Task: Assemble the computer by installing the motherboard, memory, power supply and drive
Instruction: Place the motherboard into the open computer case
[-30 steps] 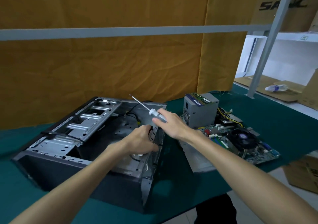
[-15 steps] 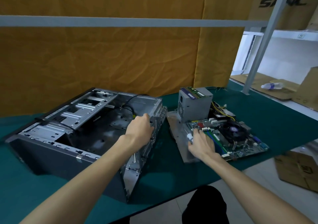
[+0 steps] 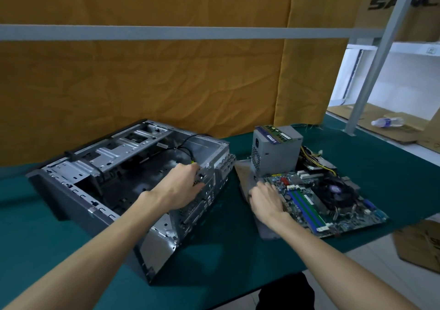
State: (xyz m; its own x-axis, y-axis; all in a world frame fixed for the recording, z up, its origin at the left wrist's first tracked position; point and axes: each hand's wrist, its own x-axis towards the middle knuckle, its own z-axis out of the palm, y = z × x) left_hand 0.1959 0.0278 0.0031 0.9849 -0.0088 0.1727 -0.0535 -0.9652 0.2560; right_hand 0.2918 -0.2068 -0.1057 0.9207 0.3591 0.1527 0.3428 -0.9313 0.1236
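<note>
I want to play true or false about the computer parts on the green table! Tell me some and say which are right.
1. The motherboard is already inside the computer case. False: it lies on the table, right of the case.
2. The left hand is at the case's rear wall. True.
3. The power supply stands behind the motherboard. True.
4. The right hand holds a water bottle. False: it rests at the motherboard's near-left edge.
</note>
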